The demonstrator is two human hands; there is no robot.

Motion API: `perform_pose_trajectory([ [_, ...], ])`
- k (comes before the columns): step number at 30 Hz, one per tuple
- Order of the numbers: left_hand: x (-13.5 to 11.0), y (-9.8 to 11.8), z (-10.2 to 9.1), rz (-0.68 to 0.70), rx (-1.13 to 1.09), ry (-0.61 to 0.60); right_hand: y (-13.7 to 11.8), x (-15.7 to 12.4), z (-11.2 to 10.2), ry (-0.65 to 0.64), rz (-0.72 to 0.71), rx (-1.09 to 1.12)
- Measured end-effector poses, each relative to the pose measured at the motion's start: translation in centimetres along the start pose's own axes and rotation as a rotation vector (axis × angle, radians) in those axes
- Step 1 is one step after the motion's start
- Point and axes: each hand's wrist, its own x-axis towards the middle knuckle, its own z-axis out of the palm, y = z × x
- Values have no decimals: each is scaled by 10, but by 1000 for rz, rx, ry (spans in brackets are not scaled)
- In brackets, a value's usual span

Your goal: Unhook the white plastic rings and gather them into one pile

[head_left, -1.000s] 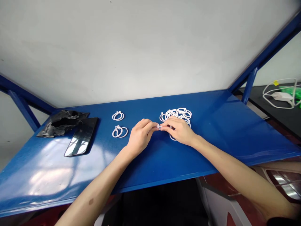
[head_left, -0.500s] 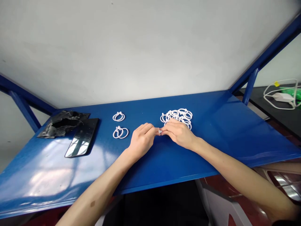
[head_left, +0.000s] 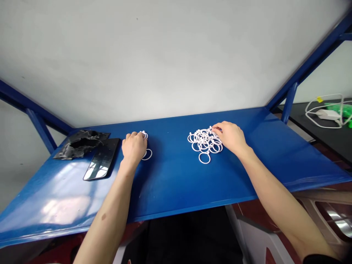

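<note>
A heap of white plastic rings [head_left: 204, 141] lies on the blue table [head_left: 176, 176], a little right of the middle. My right hand [head_left: 230, 136] rests at the heap's right edge, fingertips pinched on one white ring there. My left hand [head_left: 134, 147] is at the left, fingers curled, over two small clusters of white rings [head_left: 146, 153]; part of a ring shows at its fingertips and the rest is hidden under the hand.
A black phone [head_left: 102, 158] and a crumpled black plastic bag [head_left: 79, 141] lie at the table's left. A grey wall stands behind the table. At the far right, a white cable and adapter [head_left: 327, 113] sit on a dark surface.
My hands, earlier together at the table's middle pinching one ring, have parted. The left went left to the ring clusters, the right went right to the heap's far edge.
</note>
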Motion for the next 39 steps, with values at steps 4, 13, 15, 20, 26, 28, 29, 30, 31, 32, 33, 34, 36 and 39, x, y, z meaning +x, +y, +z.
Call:
perform_pose_trajectory([
  [4, -1, 0, -2, 15, -36, 38, 0, 0, -1, 19, 21, -17],
  [13, -16, 30, -20, 156, -158, 340, -27, -10, -4, 154, -110, 129],
  [15, -24, 46, -22, 301, -199, 420, -41, -17, -1, 114, -212, 246],
  [20, -45, 83, -18, 795, -338, 493, -72, -38, 10, -145, -395, 585],
  [26, -51, 91, -13, 852, -516, 454, -77, -44, 15, -129, -403, 724],
  [28, -52, 90, -12, 807, -609, 458, -75, -43, 15, -81, -422, 719],
  [29, -53, 91, -13, 756, -654, 472, -74, -42, 15, -65, -433, 709],
  [30, -53, 91, -13, 686, -693, 484, -73, -41, 15, -57, -440, 699],
  [31, -54, 91, -14, 603, -728, 488, -72, -41, 15, -55, -443, 689],
  [32, -55, 92, -14, 523, -753, 478, -71, -40, 15, -56, -444, 682],
  [33, -55, 92, -15, 460, -770, 452, -70, -40, 16, -59, -445, 675],
  [34, -54, 92, -14, 431, -782, 411, -70, -40, 16, -67, -449, 669],
  [36, -53, 92, -13, 468, -810, 326, -69, -40, 17, -73, -465, 653],
  [39, -51, 92, -9, 577, -858, 265, -68, -40, 17, -31, -492, 662],
])
